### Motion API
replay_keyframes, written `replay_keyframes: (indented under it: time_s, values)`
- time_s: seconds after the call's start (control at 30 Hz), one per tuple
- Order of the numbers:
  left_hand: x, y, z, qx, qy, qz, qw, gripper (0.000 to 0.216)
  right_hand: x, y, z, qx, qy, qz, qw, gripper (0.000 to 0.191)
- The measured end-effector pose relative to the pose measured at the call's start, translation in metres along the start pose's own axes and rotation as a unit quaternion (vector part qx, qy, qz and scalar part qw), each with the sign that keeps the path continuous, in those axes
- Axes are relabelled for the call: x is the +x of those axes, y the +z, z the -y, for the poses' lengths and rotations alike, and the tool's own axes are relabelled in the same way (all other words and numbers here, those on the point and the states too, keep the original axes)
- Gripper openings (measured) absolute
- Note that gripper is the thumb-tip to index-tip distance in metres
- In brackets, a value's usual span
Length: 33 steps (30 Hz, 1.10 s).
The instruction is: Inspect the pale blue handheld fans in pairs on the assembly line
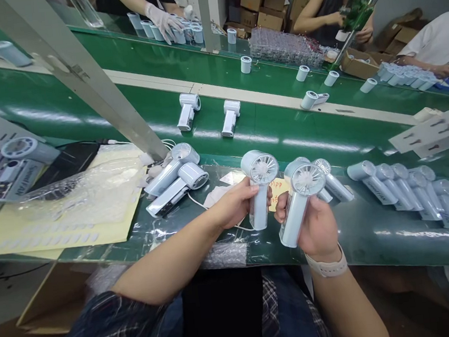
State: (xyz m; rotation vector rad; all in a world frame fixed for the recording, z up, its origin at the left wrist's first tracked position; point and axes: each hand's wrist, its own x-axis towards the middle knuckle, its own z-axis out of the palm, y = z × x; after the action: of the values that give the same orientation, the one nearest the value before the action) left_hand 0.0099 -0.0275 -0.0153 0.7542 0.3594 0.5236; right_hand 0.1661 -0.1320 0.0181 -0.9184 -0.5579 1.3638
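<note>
My left hand (238,201) is closed around the handle of a pale blue handheld fan (259,207), held upright with its round head at the top. In my right hand (319,225) is a second pale blue handheld fan (294,217), tilted slightly, its fingers wrapped round the handle. The two fans are side by side, apart, above the bench edge. Behind them a yellow note (278,194) with red writing is partly hidden. Just beyond my right hand lie more fans (339,186). Left of my left hand, two fans (177,194) rest near a white cable.
Several fans (405,188) lie in a row on the right of the bench. Two fans lie on the green conveyor (209,133). A metal post (76,71) slants at left, over a yellow sheet (107,227) with small pieces. Co-workers handle parts across the line, including a gloved hand (163,22).
</note>
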Motion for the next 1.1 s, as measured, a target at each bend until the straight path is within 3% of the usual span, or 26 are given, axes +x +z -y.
replay_keyframes:
  time_s: [0.5, 0.83, 0.97, 1.1]
  values:
    - [0.001, 0.001, -0.001, 0.070, 0.048, 0.034, 0.996, 0.055, 0.001, -0.010, 0.004, -0.012, -0.110, -0.107, 0.988, 0.029]
    - [0.004, 0.001, 0.002, 0.084, 0.084, 0.020, 0.993, 0.065, 0.001, -0.013, -0.005, 0.004, -0.073, -0.155, 0.985, 0.023]
    - [0.004, 0.001, 0.002, 0.091, 0.081, 0.028, 0.992, 0.065, 0.002, -0.017, -0.008, -0.009, -0.065, -0.154, 0.986, 0.023]
    - [0.001, 0.001, 0.001, 0.149, 0.102, 0.025, 0.983, 0.058, -0.001, -0.020, -0.008, -0.054, -0.113, -0.121, 0.985, 0.031]
